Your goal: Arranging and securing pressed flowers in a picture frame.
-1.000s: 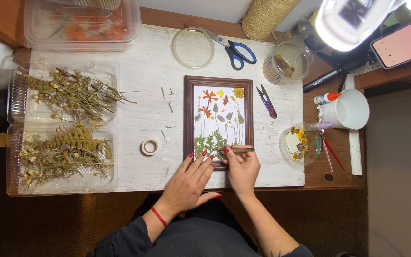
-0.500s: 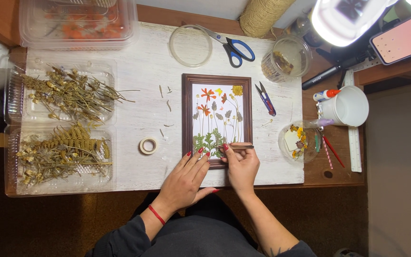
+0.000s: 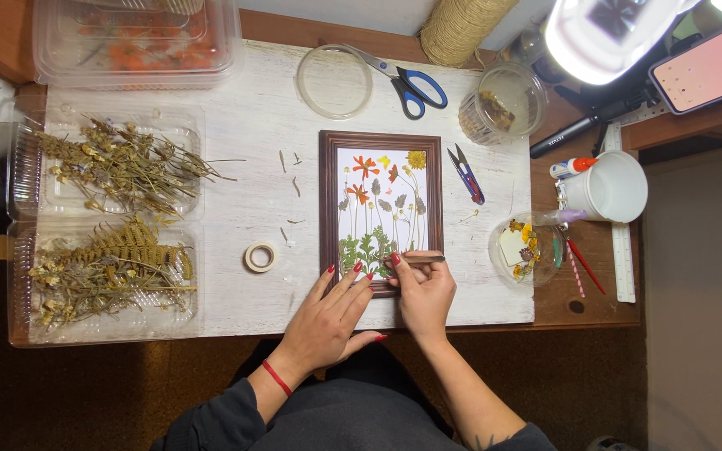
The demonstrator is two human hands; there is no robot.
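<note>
Tweezers (image 3: 424,259) sit pinched between the fingers of the right hand (image 3: 424,294), lying across the lower edge of the picture frame (image 3: 325,209). Left hand (image 3: 327,317) rests flat beside it, fingers loose and spread, tips touching the frame's bottom corner and gripping nothing. Pressed flowers (image 3: 382,209) fill the frame, which lies in the middle of the white board (image 3: 244,192). Left of the hands lies a roll of tape (image 3: 260,256); beyond it, trays of dried plants (image 3: 110,217). Scissors (image 3: 407,82) lie above.
</note>
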